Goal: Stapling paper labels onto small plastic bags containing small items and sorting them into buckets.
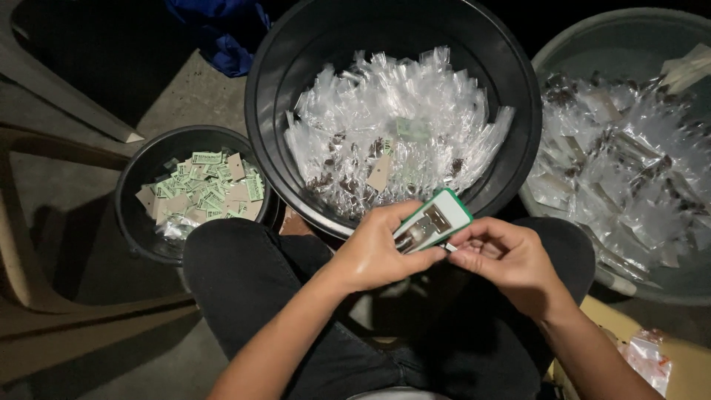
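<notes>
Just beyond the fingers stands the big black tub (518, 133), heaped with clear plastic sachets (392, 126) that hold dark bits and small cards; its near rim lies almost touching the fingertips. To the right of the fingers a grey-green basin (592, 44) holds more filled clear packets (629, 170), and the frame edge cuts it off. Well to the left of the fingers sits a small black bucket (137, 215) of pale green and tan paper labels (207, 189), pressed against the person's knee. Below the fingers the lap in dark trousers (252, 281) fills the bottom of the view, and a tan chair frame (44, 311) runs along the far left.

Both hands meet over the lap. The left hand (374, 252) has its fingers (392, 218) curled shut round a small white device with a green edge (433, 218), holding it from beneath and from the side. The right hand (511, 259) has its fingers (474, 241) pinched closed at the device's lower corner, where a sliver of something pale shows.

What the device is cannot be told; a metal part shows on its face. The room behind the tubs is dark, with only a blue cloth (222, 30) showing. At lower right a yellowish box (689, 370) with a clear bag on it is cropped.
</notes>
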